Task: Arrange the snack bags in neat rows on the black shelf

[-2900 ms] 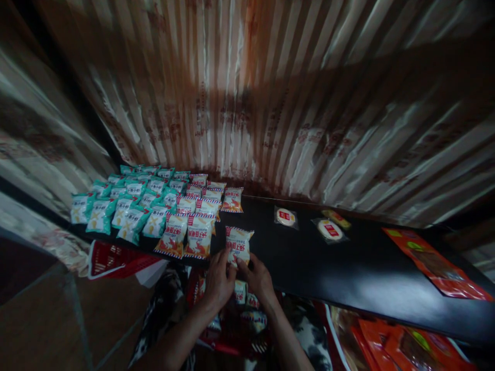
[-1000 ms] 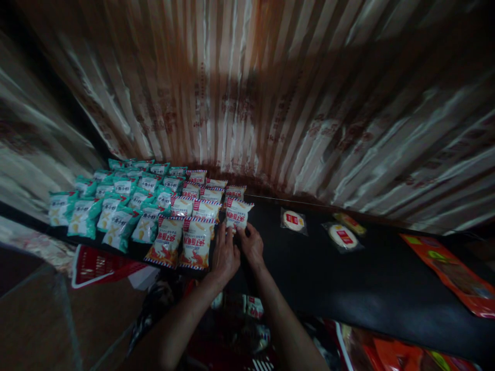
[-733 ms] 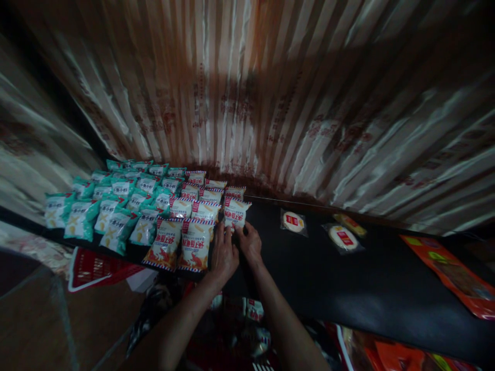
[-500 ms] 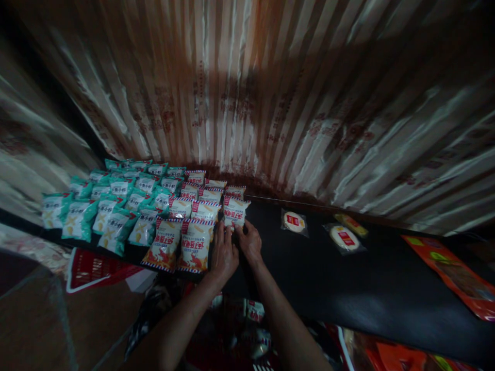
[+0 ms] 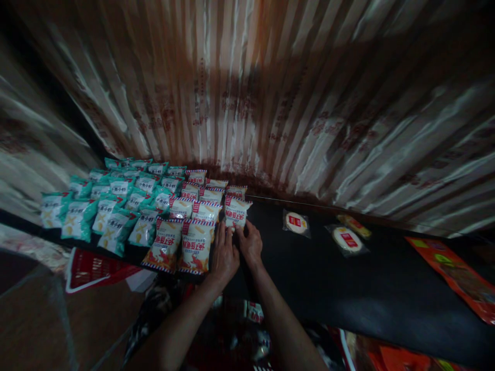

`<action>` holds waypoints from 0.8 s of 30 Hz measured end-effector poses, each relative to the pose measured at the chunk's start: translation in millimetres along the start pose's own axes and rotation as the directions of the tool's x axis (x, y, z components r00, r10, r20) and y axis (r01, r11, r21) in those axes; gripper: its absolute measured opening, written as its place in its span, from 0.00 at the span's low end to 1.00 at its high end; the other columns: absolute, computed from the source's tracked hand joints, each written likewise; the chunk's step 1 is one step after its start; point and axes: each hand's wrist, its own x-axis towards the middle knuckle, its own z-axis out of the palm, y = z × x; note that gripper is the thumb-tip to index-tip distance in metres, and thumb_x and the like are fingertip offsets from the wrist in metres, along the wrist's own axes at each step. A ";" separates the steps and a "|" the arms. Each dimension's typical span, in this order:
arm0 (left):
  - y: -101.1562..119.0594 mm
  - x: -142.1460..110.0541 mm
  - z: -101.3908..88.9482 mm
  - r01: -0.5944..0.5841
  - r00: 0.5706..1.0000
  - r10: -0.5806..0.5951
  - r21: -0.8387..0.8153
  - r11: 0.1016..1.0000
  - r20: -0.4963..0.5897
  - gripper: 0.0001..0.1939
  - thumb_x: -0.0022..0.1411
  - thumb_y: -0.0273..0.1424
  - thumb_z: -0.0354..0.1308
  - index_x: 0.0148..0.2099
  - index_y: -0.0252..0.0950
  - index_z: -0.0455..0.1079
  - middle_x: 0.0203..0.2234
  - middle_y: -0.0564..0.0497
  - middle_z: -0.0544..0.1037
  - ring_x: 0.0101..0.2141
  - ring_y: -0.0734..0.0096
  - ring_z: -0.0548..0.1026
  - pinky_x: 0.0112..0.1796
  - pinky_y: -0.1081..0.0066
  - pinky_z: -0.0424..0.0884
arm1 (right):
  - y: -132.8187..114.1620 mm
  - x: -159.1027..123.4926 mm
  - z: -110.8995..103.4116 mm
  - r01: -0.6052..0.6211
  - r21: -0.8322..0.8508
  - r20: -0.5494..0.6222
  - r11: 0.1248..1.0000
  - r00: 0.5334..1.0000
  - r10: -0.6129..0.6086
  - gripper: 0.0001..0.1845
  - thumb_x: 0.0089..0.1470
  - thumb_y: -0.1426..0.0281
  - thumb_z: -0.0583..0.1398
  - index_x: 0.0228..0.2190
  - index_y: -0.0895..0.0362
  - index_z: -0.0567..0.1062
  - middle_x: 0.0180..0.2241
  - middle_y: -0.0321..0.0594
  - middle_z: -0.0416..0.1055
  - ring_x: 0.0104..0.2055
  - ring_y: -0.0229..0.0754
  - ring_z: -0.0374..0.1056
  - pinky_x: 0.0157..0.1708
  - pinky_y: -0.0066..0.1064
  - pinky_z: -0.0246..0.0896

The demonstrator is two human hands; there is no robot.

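Note:
A white snack bag (image 5: 235, 210) with red lettering and a striped top edge stands between my two hands, leaning against the row behind. My left hand (image 5: 225, 252) presses its lower left corner with fingers closed together. On the lower right corner, my right hand (image 5: 250, 242) pinches the bag between bent fingers. Just left of my left hand is a matching snack bag (image 5: 196, 247) in the front row, with another snack bag (image 5: 165, 246) beside it. Farther left, several teal snack bags (image 5: 116, 229) stand in tilted rows.
The black tabletop (image 5: 309, 278) carries a round packaged cake (image 5: 296, 222), another round cake (image 5: 347, 239), a yellow packet (image 5: 355, 225) and a long orange packet (image 5: 454, 270). Behind stands a pleated curtain (image 5: 240, 103). Below the edge are a red basket (image 5: 96, 270) and more packets.
Both hands stay at the same white snack bag with almost no movement. The view has shifted very slightly, and the rest of the bags stand as before.

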 end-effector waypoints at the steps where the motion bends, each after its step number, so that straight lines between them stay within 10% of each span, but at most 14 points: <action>1: -0.1 0.1 0.1 -0.003 1.000 0.003 -0.003 1.000 -0.005 0.31 0.55 0.19 0.46 0.62 0.25 0.53 0.64 0.34 0.49 0.65 0.54 0.44 0.60 0.51 0.54 | 0.0 -0.4 0.5 0.000 -0.002 -0.006 1.000 1.000 0.000 0.28 0.55 0.57 0.51 0.51 0.61 0.70 0.44 0.49 0.73 0.46 0.49 0.66 0.46 0.37 0.59; 24: 4.0 2.4 -5.0 -0.063 0.998 0.063 0.018 0.998 -0.027 0.30 0.59 0.19 0.43 0.64 0.27 0.50 0.65 0.37 0.48 0.65 0.57 0.40 0.61 0.51 0.53 | 4.4 -5.0 7.0 0.099 -0.021 0.001 0.995 0.995 -0.099 0.32 0.58 0.58 0.50 0.61 0.55 0.56 0.63 0.46 0.53 0.62 0.49 0.53 0.55 0.43 0.54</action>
